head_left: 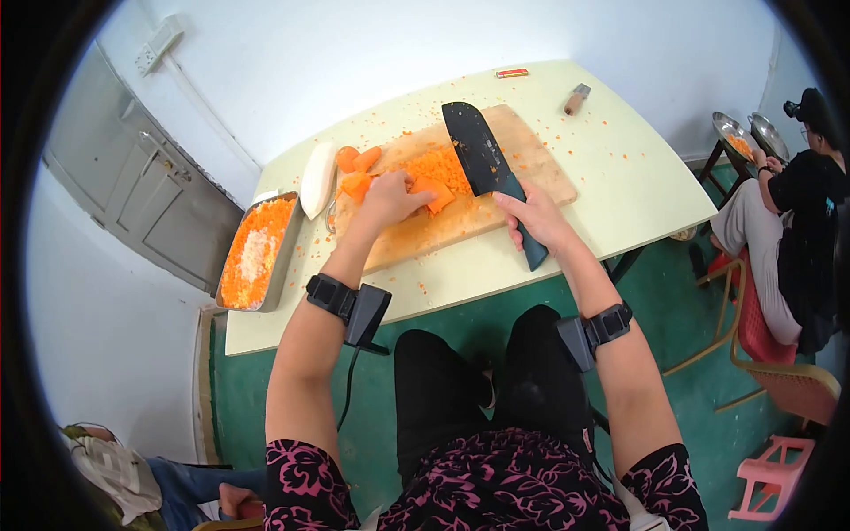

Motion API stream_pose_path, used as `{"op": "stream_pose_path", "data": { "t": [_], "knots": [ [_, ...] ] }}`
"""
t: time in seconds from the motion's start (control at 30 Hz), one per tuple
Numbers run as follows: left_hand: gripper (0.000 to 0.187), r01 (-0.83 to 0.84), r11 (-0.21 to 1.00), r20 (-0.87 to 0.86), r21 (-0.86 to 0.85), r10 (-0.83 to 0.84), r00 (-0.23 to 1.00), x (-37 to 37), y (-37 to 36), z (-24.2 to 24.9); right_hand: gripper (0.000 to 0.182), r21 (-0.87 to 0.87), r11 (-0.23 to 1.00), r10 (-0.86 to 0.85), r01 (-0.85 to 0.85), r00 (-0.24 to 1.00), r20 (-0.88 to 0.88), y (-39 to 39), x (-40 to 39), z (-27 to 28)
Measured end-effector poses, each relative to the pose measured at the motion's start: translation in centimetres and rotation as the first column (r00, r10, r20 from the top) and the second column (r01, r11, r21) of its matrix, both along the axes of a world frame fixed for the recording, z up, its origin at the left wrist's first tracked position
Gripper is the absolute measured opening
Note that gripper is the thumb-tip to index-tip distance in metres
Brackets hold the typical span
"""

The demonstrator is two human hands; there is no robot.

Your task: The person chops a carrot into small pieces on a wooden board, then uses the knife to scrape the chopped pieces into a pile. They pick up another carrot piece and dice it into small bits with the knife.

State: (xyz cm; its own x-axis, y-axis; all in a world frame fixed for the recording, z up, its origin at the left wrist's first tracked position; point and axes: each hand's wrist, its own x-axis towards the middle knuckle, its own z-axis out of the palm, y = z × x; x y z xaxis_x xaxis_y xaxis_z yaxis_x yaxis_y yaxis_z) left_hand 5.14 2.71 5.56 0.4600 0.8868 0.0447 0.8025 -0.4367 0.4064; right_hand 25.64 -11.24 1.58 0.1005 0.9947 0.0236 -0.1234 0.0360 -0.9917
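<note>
My right hand (pixel 538 218) is wrapped round the dark handle of a broad black-bladed kitchen knife (pixel 478 146). Its blade slants up and away over the wooden cutting board (pixel 558 181). On the board, my left hand (pixel 391 198) grips a flat orange carrot piece (pixel 434 193) between thumb and fingers; some fingertips are hidden. Behind that piece lies a heap of chopped carrot (pixel 434 165). Larger carrot chunks (pixel 358 160) sit at the board's left edge, close to my left hand.
Left of the board are a peeled white radish-like vegetable (pixel 318 181) and a metal tray (pixel 288 252) of chopped carrot and pale bits. A wooden-handled peeler or scraper (pixel 576 99) and a small red packet (pixel 512 73) lie farther back. Another person (pixel 797 221) sits at right.
</note>
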Motion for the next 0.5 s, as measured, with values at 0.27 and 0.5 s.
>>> {"op": "stream_pose_path", "data": {
  "t": [0.27, 0.5],
  "knots": [
    [0.034, 0.065, 0.994, 0.150, 0.087, -0.077, 0.986, 1.3, -1.2, -0.7, 0.022, 0.010, 1.000, -0.004, 0.004, 1.000, -0.007, 0.0, 0.0, -0.1],
    [0.022, 0.288, 0.838, 0.033, 0.464, -0.342, 0.939, 1.5, -3.9, -2.1, 0.023, -0.001, 1.000, 0.005, -0.005, 1.000, 0.002, 0.0, 0.0, 0.0]
  ]
}}
